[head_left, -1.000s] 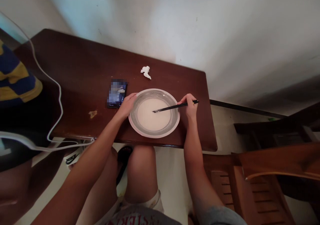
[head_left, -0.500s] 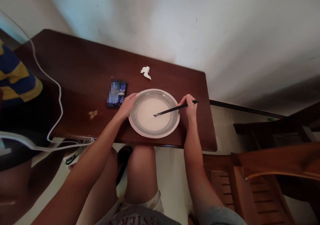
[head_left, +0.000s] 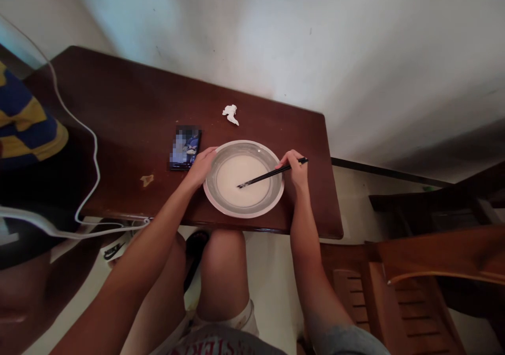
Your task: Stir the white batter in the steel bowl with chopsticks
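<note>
A wide metal bowl [head_left: 211, 192] stands at the near edge of the dark wooden table [head_left: 130, 113]. Inside it lies a smooth, milky white batter [head_left: 232, 176]. My left hand [head_left: 202, 166] grips the bowl's left rim, fingers on the outer side. Black chopsticks [head_left: 268, 174] are held together in my closed right hand [head_left: 296, 168] at the bowl's right side. They slant down to the left, and their whitened tips touch the batter near the middle.
A phone [head_left: 185, 147] with a lit screen lies left of the bowl, and a crumpled tissue [head_left: 230, 114] behind it. White cables [head_left: 94, 150] hang over the table's left part beside a seated person [head_left: 27, 118]. Wooden chairs [head_left: 414, 250] stand at right.
My right hand has shifted slightly left, and the chopstick tips have moved left and a little nearer to me through the batter. My left hand and the bowl have stayed put.
</note>
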A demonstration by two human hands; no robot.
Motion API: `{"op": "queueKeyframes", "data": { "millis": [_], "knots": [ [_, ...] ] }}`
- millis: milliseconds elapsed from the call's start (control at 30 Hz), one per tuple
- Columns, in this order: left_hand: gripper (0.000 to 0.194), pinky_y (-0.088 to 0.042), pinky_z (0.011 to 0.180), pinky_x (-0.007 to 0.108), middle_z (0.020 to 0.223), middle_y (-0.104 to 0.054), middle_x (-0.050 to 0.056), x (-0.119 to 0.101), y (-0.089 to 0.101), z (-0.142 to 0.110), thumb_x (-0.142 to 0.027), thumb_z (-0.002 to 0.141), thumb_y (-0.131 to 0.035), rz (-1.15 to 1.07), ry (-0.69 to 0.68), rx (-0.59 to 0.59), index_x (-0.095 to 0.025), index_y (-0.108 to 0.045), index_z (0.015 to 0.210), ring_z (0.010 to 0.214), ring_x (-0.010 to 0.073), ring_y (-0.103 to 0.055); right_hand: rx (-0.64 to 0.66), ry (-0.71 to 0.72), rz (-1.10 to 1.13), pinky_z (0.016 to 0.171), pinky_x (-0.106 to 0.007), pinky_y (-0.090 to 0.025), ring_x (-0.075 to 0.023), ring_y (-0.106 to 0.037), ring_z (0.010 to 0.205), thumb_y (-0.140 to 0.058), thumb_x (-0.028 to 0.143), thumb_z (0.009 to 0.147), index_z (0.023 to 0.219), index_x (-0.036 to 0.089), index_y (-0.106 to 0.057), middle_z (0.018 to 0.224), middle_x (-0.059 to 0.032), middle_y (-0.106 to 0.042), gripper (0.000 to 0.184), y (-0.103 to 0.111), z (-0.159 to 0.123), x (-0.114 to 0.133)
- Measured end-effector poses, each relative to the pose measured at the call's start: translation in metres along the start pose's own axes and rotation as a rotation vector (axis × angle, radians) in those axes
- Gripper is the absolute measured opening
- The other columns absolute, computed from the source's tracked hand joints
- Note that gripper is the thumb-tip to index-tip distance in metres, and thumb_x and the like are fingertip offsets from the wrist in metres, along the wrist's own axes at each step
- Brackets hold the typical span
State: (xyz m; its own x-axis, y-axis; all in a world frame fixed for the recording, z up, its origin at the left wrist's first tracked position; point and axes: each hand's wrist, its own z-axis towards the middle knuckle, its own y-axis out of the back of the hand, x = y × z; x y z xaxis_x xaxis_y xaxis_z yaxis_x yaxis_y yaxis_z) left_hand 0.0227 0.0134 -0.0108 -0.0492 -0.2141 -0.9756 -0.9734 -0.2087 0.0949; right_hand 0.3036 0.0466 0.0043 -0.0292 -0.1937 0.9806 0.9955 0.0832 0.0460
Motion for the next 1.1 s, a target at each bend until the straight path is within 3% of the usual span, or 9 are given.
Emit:
{"op": "queueKeyframes", "data": {
  "millis": [100,200,300,400,533,600,733,933,1100],
  "knots": [
    [0.037,-0.047,0.098,0.035,0.105,-0.074,0.008,0.0018,0.0003,0.0009,-0.042,0.079,-0.057,-0.001,-0.015,0.002,-0.016,-0.072,0.100,0.106,0.0239,-0.063,0.077,-0.002,-0.057,0.063,-0.030,-0.052,-0.0147,-0.064,0.055,-0.059,0.051,0.088,0.065,0.023,-0.065,0.056,0.0019,-0.067,0.037,-0.0042,-0.0008,0.0030],
    [0.036,-0.047,0.098,0.034,0.104,-0.074,0.007,0.0028,0.0004,0.0019,-0.043,0.079,-0.056,0.006,-0.006,-0.009,-0.016,-0.072,0.097,0.107,0.0241,-0.063,-0.029,0.057,-0.088,0.065,-0.031,-0.052,-0.0149,-0.065,0.059,-0.057,0.049,0.089,0.062,0.023,-0.064,0.058,0.0008,-0.068,0.039,-0.0015,0.0005,0.0051],
    [0.035,-0.047,0.098,0.034,0.104,-0.074,0.008,0.0020,0.0006,0.0017,-0.043,0.079,-0.056,0.013,-0.015,-0.007,-0.016,-0.071,0.097,0.108,0.0245,-0.063,-0.107,0.062,-0.025,0.058,-0.029,-0.047,-0.0134,-0.060,0.050,-0.054,0.049,0.091,0.060,0.023,-0.061,0.050,0.0027,-0.061,0.041,0.0031,0.0011,0.0046],
    [0.035,-0.047,0.098,0.035,0.105,-0.074,0.009,-0.0006,0.0005,0.0000,-0.040,0.079,-0.056,0.013,-0.020,-0.004,-0.015,-0.071,0.098,0.107,0.0251,-0.063,-0.023,0.020,-0.011,0.056,-0.029,-0.046,-0.0128,-0.058,0.046,-0.056,0.050,0.090,0.060,0.023,-0.061,0.050,0.0032,-0.061,0.041,0.0016,-0.0005,0.0038],
    [0.037,-0.047,0.097,0.033,0.107,-0.074,0.009,-0.0032,-0.0003,-0.0018,-0.039,0.080,-0.055,0.014,0.004,-0.006,-0.014,-0.072,0.101,0.108,0.0250,-0.063,0.080,0.035,-0.058,0.066,-0.030,-0.051,-0.0147,-0.066,0.060,-0.058,0.047,0.090,0.065,0.023,-0.066,0.060,0.0011,-0.069,0.036,-0.0036,-0.0016,0.0044],
    [0.038,-0.047,0.096,0.032,0.108,-0.074,0.009,-0.0030,-0.0008,-0.0017,-0.039,0.080,-0.054,0.013,0.013,-0.013,-0.014,-0.072,0.102,0.107,0.0247,-0.063,0.010,0.070,-0.060,0.067,-0.030,-0.051,-0.0146,-0.067,0.062,-0.057,0.045,0.090,0.064,0.023,-0.067,0.061,0.0009,-0.070,0.035,-0.0025,-0.0003,0.0042],
    [0.040,-0.047,0.096,0.033,0.108,-0.074,0.010,-0.0005,-0.0012,0.0002,-0.039,0.079,-0.054,0.014,-0.006,-0.018,-0.013,-0.072,0.103,0.107,0.0250,-0.063,-0.147,0.061,-0.008,0.055,-0.029,-0.047,-0.0132,-0.059,0.047,-0.055,0.049,0.089,0.058,0.023,-0.060,0.048,0.0031,-0.059,0.041,0.0032,0.0020,0.0021],
    [0.037,-0.046,0.101,0.035,0.108,-0.074,0.009,0.0042,0.0005,0.0036,-0.037,0.079,-0.055,0.027,-0.033,-0.004,-0.014,-0.072,0.101,0.109,0.0248,-0.063,0.027,0.026,-0.050,0.059,-0.028,-0.049,-0.0139,-0.063,0.052,-0.058,0.053,0.087,0.062,0.022,-0.063,0.053,0.0016,-0.065,0.041,0.0009,0.0004,0.0035],
    [0.037,-0.047,0.100,0.037,0.107,-0.074,0.010,0.0066,0.0005,0.0051,-0.037,0.080,-0.054,0.032,-0.024,-0.022,-0.013,-0.072,0.102,0.108,0.0263,-0.064,-0.115,0.087,-0.009,0.056,-0.027,-0.048,-0.0131,-0.062,0.050,-0.056,0.048,0.090,0.059,0.023,-0.061,0.051,0.0025,-0.062,0.040,0.0036,0.0015,0.0020]
  ]
}}
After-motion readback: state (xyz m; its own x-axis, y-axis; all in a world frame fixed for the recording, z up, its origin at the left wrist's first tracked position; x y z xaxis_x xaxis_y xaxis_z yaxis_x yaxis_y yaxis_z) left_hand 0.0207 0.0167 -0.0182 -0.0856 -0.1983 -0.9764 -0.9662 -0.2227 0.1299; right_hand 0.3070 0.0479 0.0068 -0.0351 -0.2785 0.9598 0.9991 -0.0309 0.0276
